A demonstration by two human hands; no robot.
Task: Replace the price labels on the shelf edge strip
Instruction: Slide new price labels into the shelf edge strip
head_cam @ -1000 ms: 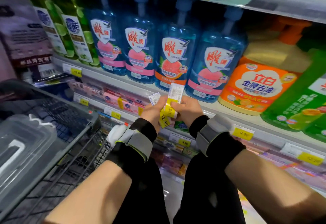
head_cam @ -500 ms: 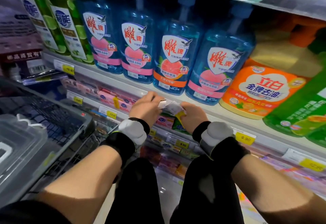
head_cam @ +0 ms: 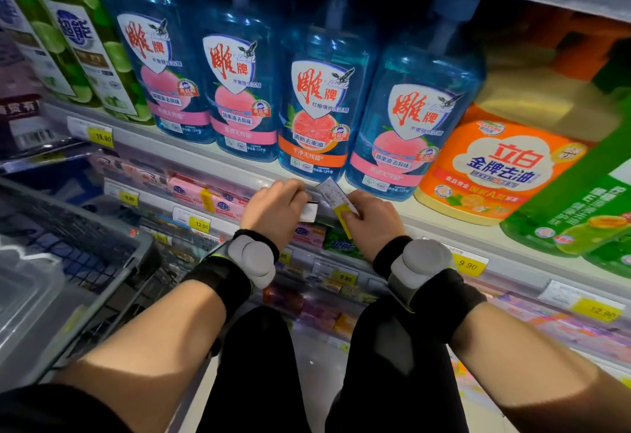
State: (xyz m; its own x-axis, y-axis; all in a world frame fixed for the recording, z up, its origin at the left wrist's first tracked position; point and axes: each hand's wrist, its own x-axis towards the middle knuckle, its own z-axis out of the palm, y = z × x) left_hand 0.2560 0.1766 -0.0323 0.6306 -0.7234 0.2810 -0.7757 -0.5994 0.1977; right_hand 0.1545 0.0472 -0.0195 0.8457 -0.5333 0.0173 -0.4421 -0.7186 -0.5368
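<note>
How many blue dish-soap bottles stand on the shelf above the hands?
4, side by side: far-left bottle, second bottle, orange-banded third bottle, right bottle beside the orange jug. More may stand hidden behind.

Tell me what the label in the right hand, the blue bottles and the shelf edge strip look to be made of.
Label: thin printed paper, matte; it bends in the right hand.
Blue bottles: clear tinted plastic, glossy; highlights and contents show through.
Shelf edge strip: likely clear glossy plastic; tags show behind its sheen.
</note>
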